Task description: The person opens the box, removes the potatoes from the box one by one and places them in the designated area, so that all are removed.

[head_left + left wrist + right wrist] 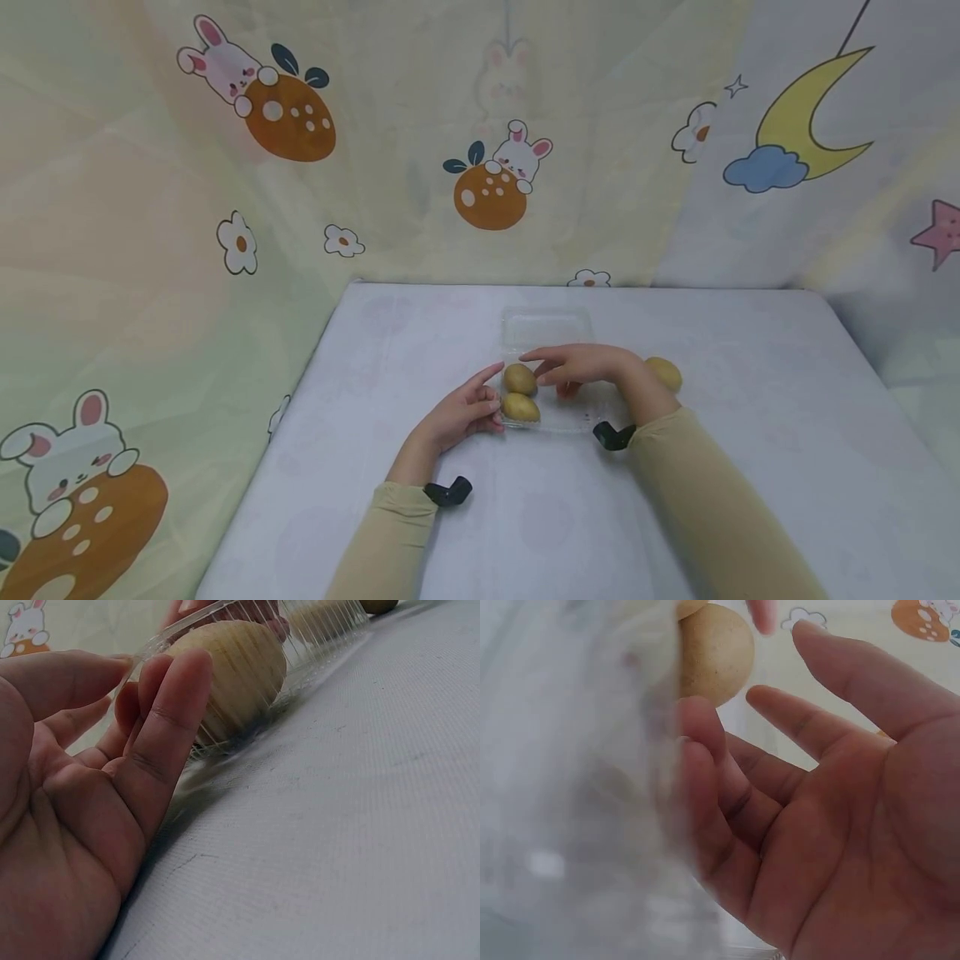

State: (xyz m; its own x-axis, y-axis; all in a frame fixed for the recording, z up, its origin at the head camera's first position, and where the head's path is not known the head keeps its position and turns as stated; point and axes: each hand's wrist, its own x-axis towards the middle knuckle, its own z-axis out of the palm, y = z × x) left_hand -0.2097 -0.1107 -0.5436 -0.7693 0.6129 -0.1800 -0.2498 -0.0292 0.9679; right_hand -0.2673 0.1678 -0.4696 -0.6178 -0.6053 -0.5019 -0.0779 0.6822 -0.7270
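A clear plastic container [558, 421] lies with its lid [546, 329] folded back. At its left end sit two potatoes, one [520, 379] behind the other [521, 407]. My left hand [459, 415] rests its fingers against the left wall, thumb tip at the rim in the left wrist view; the near potato [244, 675] shows through the ribbed plastic. Over the container is my right hand [588, 365], index finger extended and the other fingers loosely bent, gripping nothing. Its fingertips are close to a potato [718, 656] in the right wrist view. Blurred plastic hides part of those fingers.
Another potato [664, 374] lies on the white-covered table [540, 517], right of the container and partly behind my right forearm. A patterned cloth [405, 167] hangs behind the table. Black straps with small cameras [450, 492] sit on both wrists.
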